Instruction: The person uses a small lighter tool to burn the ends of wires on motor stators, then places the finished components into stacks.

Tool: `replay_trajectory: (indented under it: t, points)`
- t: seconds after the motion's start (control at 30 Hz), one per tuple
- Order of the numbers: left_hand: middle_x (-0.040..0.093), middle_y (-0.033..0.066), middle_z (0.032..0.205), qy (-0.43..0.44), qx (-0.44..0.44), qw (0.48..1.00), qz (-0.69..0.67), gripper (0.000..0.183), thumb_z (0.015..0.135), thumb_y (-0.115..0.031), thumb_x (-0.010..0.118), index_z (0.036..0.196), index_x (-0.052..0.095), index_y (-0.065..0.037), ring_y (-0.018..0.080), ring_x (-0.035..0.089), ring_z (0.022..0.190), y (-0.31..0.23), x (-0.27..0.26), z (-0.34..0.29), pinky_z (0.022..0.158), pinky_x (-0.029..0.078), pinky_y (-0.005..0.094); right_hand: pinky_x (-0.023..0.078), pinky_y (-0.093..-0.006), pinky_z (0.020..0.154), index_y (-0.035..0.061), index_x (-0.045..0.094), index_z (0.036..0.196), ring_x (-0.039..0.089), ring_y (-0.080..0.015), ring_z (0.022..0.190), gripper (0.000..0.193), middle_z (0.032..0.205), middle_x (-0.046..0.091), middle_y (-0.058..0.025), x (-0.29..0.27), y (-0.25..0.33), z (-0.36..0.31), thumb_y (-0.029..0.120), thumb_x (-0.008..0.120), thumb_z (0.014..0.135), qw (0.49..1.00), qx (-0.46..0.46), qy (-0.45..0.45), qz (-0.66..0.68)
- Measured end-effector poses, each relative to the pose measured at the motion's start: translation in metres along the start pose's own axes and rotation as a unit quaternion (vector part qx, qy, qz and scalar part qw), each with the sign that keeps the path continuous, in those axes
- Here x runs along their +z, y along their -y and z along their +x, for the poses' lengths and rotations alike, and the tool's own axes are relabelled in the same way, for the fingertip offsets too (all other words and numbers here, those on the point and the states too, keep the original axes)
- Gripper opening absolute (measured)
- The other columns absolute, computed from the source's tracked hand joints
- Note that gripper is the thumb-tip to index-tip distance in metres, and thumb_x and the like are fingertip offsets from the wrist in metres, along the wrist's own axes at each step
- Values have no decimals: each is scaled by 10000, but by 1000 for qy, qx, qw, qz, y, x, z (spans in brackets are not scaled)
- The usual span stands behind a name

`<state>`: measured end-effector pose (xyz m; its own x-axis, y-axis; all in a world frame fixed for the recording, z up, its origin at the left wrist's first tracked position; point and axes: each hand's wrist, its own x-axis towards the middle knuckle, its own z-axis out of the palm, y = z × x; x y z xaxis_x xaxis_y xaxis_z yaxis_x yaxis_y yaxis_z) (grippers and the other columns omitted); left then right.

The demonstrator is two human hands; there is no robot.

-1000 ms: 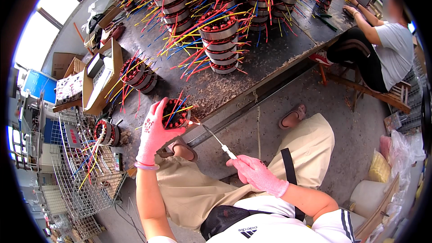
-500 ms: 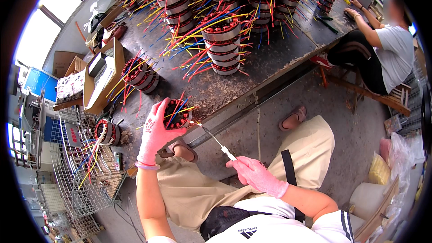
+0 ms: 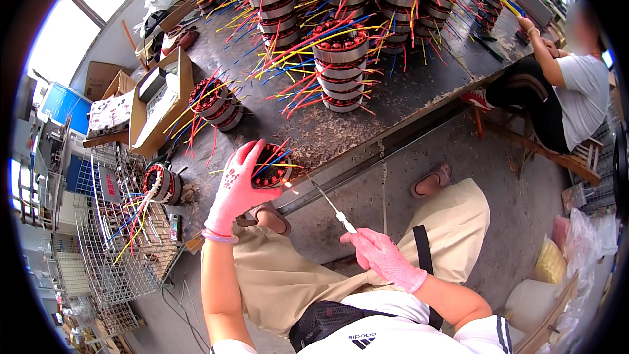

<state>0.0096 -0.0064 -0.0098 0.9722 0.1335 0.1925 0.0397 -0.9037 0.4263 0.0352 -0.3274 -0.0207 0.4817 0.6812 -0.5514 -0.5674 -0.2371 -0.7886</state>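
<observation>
At the bench edge (image 3: 393, 123), left fingers (image 3: 249, 151) clasp a stator (image 3: 272, 170); right fingers (image 3: 362, 241) grip a tool (image 3: 342, 217), tip now off the glow (image 3: 289, 186).

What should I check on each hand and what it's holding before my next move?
1. Left hand holding the wire-wound ring: ok, it grips the side.
2. Right hand on the white-handled tool: ok, it grips the handle.
3. Pink gloves on both hands: ok.
4. Ring's open face free of wires: not ok, a blue wire lies across it.
5. Tool tip apart from the wire ends: cannot tell from this view.
</observation>
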Motion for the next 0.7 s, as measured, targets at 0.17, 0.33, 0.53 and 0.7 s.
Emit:
replay_trajectory:
  t: [0.17,0.33,0.53,0.7]
  points:
    - [506,194,1356,26,6,1000,-12,971,553,-247,875,1407,465,-38,403,476,1249,0,-4,4,1077,394,458,287,-228,469,11,635,1131,356,-43,499,310,584,430,39,1,-2,3,256,469,1038,1000,-16,3,-19]
    - [499,185,1364,33,18,999,1,926,581,-202,860,1410,475,-48,372,481,1263,-2,-5,3,1080,402,439,280,-226,464,11,632,1135,351,-44,495,310,578,428,39,5,6,1,256,467,1042,1000,5,4,-3]
    - [522,180,1329,20,9,1000,7,930,566,-232,867,1393,488,-43,371,512,1226,-6,-5,3,1059,419,437,287,-228,469,15,633,1136,374,-41,515,300,587,420,45,4,-2,4,246,465,1045,1000,-13,8,-8]
    - [552,176,1283,-6,-33,999,28,935,561,-284,875,1373,494,-21,372,551,1174,-12,3,2,1023,444,439,292,-226,473,21,634,1146,381,-42,524,295,610,430,44,2,-2,0,241,464,1046,1000,-6,7,-9]
